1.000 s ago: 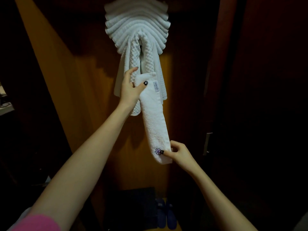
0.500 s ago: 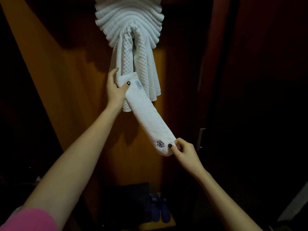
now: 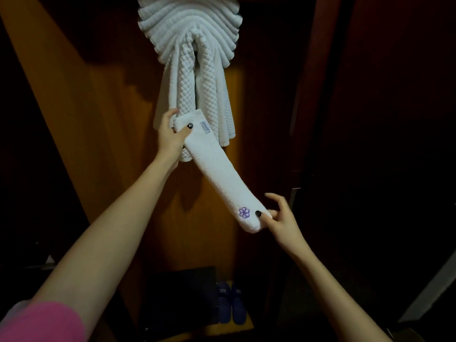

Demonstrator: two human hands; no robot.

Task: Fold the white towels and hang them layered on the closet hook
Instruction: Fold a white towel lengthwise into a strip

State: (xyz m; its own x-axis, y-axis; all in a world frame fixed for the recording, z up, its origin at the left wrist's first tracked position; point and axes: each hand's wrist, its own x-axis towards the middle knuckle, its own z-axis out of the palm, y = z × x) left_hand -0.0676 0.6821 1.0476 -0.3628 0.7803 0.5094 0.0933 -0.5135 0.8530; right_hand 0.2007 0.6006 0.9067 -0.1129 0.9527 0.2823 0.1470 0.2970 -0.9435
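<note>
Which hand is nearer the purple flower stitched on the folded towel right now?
Right. The right hand pinches the lower end of the folded towel, thumb just beside the purple flower. The left hand grips the upper end by the label, far from it.

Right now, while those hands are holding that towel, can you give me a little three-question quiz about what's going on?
1. True or false: the left hand grips the upper end of the long folded white towel.
2. Pick one: what sits on the closet floor, below the towels? A) a pair of dark blue slippers B) a red rubber ball C) a green plastic bucket
3. Fill the gap: the right hand pinches the towel's ___ end, beside the purple embroidered flower.

Key: 1 true; 2 A; 3 lower.
</note>
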